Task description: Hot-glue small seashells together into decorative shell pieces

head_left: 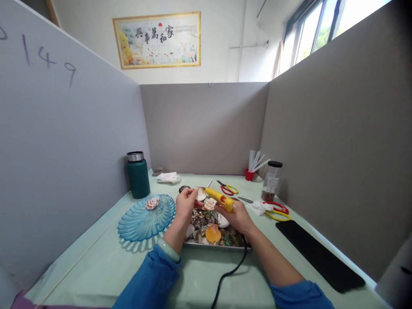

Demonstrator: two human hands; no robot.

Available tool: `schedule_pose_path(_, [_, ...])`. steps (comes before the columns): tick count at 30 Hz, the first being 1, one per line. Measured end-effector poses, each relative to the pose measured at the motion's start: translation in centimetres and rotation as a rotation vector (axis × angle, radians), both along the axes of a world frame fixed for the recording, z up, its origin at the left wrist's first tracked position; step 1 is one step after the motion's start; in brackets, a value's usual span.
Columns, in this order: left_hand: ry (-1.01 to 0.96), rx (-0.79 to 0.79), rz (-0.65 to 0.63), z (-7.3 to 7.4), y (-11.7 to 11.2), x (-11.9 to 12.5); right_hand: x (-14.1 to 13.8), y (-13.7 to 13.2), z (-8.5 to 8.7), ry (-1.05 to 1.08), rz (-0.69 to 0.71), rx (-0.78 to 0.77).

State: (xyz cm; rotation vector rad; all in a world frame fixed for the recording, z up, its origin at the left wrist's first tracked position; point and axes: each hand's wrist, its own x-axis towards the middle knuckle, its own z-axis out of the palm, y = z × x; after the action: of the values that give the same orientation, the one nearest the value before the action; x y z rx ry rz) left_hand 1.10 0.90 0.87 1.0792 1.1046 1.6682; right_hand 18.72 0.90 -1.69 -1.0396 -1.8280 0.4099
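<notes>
My left hand (186, 209) pinches a pale shell (201, 194) above the tray. In my right hand (238, 216) is a yellow hot glue gun (222, 199), its nozzle pointing left, close to that shell. A black cord (229, 273) trails from it toward the table's front edge. Between my hands shows a pink-and-white ribbed shell (210, 204); whether fingers touch it I cannot tell. Below lies a metal tray (214, 246) full of shells and small stones, with an orange scallop shell (213, 233) near its front.
At left, a blue shell-shaped glass plate (141, 225) carries a striped shell (152, 203), near a green bottle (138, 178). Scissors (228, 189), larger scissors (278, 210), a jar (271, 182), a red cup of glue sticks (249, 174) and a black slab (318, 255) lie right. Grey partitions (206, 128) enclose the table.
</notes>
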Motion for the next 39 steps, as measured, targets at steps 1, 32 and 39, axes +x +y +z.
schedule_pose_path(1, [0.001, -0.003, -0.002, 0.03, -0.03, 0.01, -0.01, 0.01, -0.02, 0.001, 0.004, -0.001])
schedule_pose_path(32, [-0.038, -0.016, -0.003, 0.34, -0.15, -0.02, 0.07, 0.02, -0.06, 0.001, 0.041, 0.008])
schedule_pose_path(39, [-0.034, -0.059, -0.05, 0.63, -0.49, 0.2, 0.01, -0.04, -0.09, 0.015, 0.101, -0.021])
